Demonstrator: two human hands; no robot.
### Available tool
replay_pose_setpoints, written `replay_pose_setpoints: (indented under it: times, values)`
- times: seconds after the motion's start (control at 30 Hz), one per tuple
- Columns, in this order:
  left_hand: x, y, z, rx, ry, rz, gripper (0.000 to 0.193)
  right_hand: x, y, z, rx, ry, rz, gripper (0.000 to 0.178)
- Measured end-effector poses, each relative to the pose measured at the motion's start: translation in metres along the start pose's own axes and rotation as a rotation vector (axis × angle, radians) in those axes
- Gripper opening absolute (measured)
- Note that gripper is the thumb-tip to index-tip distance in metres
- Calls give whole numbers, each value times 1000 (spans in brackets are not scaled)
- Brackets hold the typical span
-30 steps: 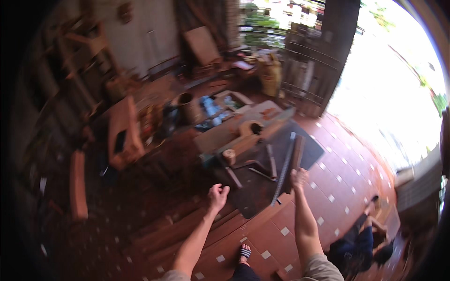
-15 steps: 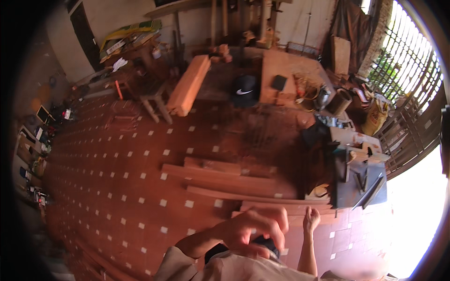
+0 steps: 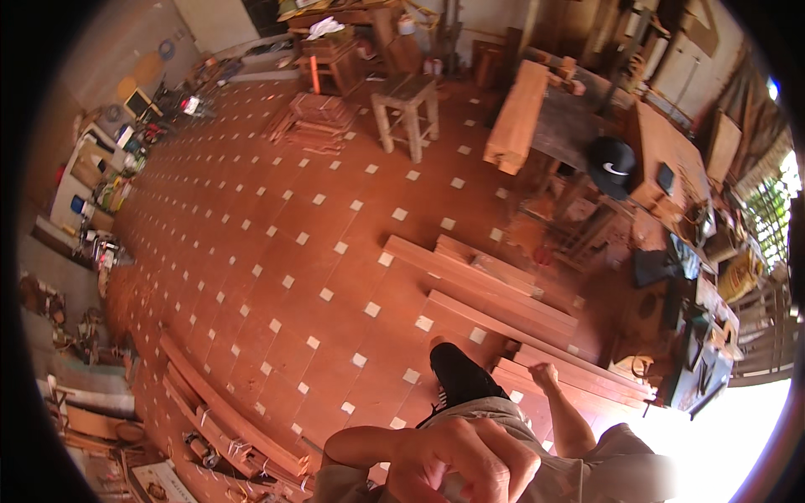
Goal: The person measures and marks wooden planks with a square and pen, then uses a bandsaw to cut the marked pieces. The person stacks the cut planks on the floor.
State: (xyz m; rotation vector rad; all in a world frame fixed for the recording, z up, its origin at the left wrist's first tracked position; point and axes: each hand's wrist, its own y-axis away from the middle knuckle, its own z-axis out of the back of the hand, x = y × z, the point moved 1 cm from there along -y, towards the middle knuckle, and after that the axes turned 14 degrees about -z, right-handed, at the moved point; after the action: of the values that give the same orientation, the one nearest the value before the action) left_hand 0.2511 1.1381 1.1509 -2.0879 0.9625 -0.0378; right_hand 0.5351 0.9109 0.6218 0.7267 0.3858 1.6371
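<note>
My left hand (image 3: 470, 461) is raised close in front of my chest, its fingers curled inward and nothing visible in them. Lower and to the right, my right hand (image 3: 545, 375) makes a loose fist at the end of a bent arm, with nothing seen in it. Behind it on the floor lie long reddish planks (image 3: 579, 373), the nearest things to that hand; it appears apart from them. My leg in black cloth (image 3: 459, 377) reaches forward over the tiles, beside more timber lengths (image 3: 478, 281).
A wooden stool (image 3: 407, 99) and a stack of boards (image 3: 312, 121) stand far off. At the right, a thick beam (image 3: 516, 117) and a black cap (image 3: 611, 163) rest on a workbench (image 3: 574, 126). Long timbers (image 3: 226, 411) lie at the lower left. Tools crowd a dark table (image 3: 704, 369).
My view has turned left, so the bench and planks sit farther right and the lower-left timbers show. My leg has come forward. Both hands stay raised, the left fingers now more curled.
</note>
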Motion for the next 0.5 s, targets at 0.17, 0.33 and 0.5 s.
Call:
replay_pose_setpoints:
  times: [0.17, 0.33, 0.5]
  values:
    - [-77, -4, 68, -170, -106, -126, 23, 36, -9, -43, 408, 263, -488, 34]
    - [-169, -53, 159, -297, -245, -64, 21, 177, -13, -68, 522, 113, -434, 42]
    - [-252, -116, 272, -266, -298, 41, 22, 335, -23, -83, 762, -337, -503, 51]
